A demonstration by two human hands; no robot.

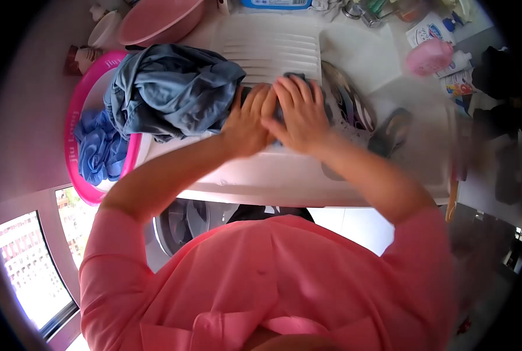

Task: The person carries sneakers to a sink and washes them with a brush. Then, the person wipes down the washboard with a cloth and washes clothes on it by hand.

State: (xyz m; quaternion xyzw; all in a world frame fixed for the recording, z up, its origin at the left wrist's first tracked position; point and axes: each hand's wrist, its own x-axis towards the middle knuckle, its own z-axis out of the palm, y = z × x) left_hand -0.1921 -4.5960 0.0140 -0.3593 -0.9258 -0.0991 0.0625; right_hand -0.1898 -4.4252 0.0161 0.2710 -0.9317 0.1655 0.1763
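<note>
In the head view, my left hand (250, 121) and my right hand (299, 114) are side by side at the lower end of the white ribbed washboard (267, 50). Both press down on a dark grey cloth (296, 76), fingers curled over it; most of it is hidden under them. Just left of my left hand lies a large heap of blue-grey fabric (170, 88). Whether it joins the dark cloth, I cannot tell. To the right of my right hand is a striped, dark-and-light item (347, 96) in the sink (425, 169), with some suds beside it.
A pink-rimmed tub (73, 146) at the left holds blue cloth (100, 149), and the heap overlaps its rim. A pink basin (161, 22) stands behind. Bottles, including a pink one (429, 57), line the right. A dark flat item (391, 133) lies in the sink.
</note>
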